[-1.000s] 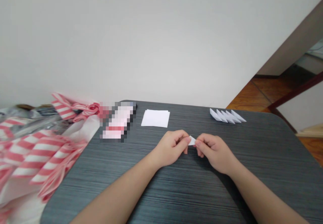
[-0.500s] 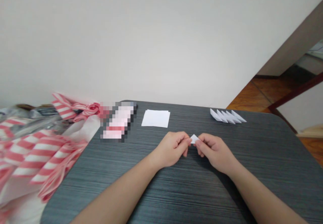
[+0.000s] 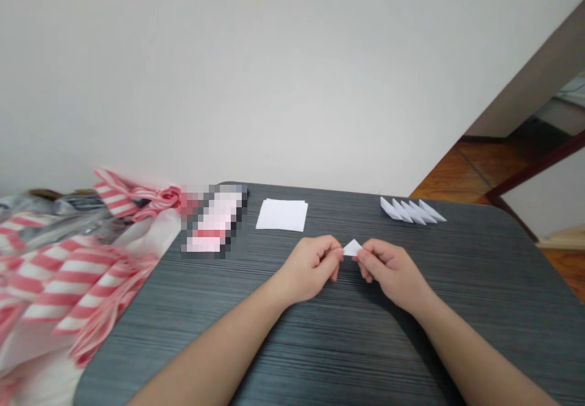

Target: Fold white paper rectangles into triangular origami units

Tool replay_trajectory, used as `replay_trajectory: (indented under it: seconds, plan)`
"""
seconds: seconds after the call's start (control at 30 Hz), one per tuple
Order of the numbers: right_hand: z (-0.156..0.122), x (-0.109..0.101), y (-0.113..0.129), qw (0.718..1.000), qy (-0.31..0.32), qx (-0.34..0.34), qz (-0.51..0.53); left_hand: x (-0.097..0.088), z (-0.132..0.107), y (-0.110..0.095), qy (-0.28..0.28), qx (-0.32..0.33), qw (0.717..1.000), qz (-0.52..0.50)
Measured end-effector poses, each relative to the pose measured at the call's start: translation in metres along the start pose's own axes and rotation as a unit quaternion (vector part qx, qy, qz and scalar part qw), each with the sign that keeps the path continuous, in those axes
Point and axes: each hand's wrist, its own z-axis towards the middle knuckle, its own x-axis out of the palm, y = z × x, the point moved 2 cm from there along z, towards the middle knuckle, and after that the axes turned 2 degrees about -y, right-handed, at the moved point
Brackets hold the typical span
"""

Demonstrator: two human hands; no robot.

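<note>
A small folded paper triangle (image 3: pixel 352 248), white with its point facing away from me, is held between my two hands over the table. My left hand (image 3: pixel 317 267) pinches its left corner between thumb and fingers. On the other side, my right hand (image 3: pixel 388 270) grips the right corner the same way, its thumb on top. Beyond the left hand lies a small stack of white paper sheets (image 3: pixel 282 215). Several folded white paper pieces (image 3: pixel 412 211) sit in an overlapping row past my right hand.
The dark wood-grain table (image 3: pixel 347 345) meets a white wall (image 3: pixel 292 77) at the back. A pixelated, blurred-out object (image 3: pixel 214 220) lies at its far left. Red-and-white striped fabric (image 3: pixel 68 278) is heaped beside the left edge. Wooden floor (image 3: pixel 450 171) shows at the right.
My hands have drawn slightly apart, so more of the paper triangle shows between them. The right hand shifted a little to the right. The stack and the row of folded pieces stayed put.
</note>
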Motion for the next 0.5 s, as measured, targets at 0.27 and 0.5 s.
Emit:
replay_trajectory:
  seconds: [0.27, 0.5]
  plan:
    - [-0.0011, -0.0020, -0.0003, 1.000, -0.005, -0.012, -0.006, 0.0000, 0.0001, 0.0039, 0.003, 0.000, 1.000, -0.019]
    - [-0.0016, -0.0006, 0.0054, 0.999, 0.039, -0.019, -0.030, 0.0037, 0.0005, 0.0051, 0.011, -0.018, 0.997, -0.076]
